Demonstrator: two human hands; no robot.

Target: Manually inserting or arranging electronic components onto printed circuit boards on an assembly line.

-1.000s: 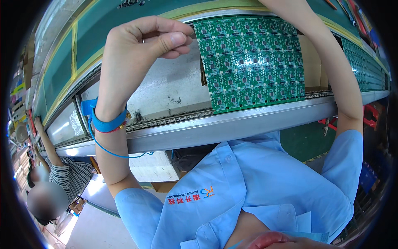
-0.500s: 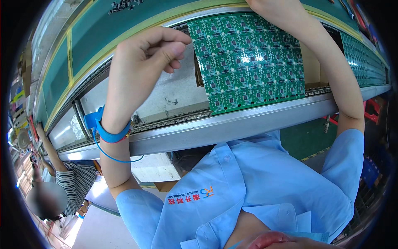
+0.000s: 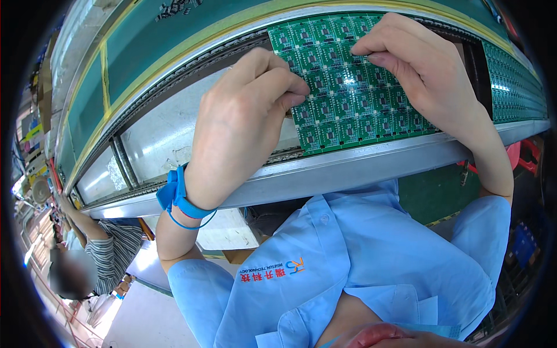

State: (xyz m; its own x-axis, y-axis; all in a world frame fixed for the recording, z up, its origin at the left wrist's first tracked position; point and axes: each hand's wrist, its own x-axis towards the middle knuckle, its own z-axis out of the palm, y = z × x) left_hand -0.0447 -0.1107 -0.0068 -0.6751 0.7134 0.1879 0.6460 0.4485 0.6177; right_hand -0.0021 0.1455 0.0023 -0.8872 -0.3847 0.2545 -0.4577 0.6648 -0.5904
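Observation:
A green circuit board panel (image 3: 342,107), printed with a grid of repeated small boards, lies across the rails of a conveyor. My left hand (image 3: 249,110) is over the panel's left edge, thumb and fingers pinched together; what they hold, if anything, is hidden. Above the panel's upper right part, my right hand (image 3: 426,75) has its thumb and forefinger closed in a pinch near the board's surface. Anything between those fingertips is too small to name. A blue wrist strap (image 3: 194,209) with a thin cord circles my left wrist.
The conveyor's metal front rail (image 3: 325,168) runs between my body and the panel. Another green panel (image 3: 513,81) lies farther right. Small dark parts (image 3: 177,8) are heaped on the green mat (image 3: 151,64) beyond. At far left, a person in a striped shirt (image 3: 116,255) works along the line.
My right hand has come back from beyond the panel's far edge to over the board. My left hand has moved right, onto the panel's left edge.

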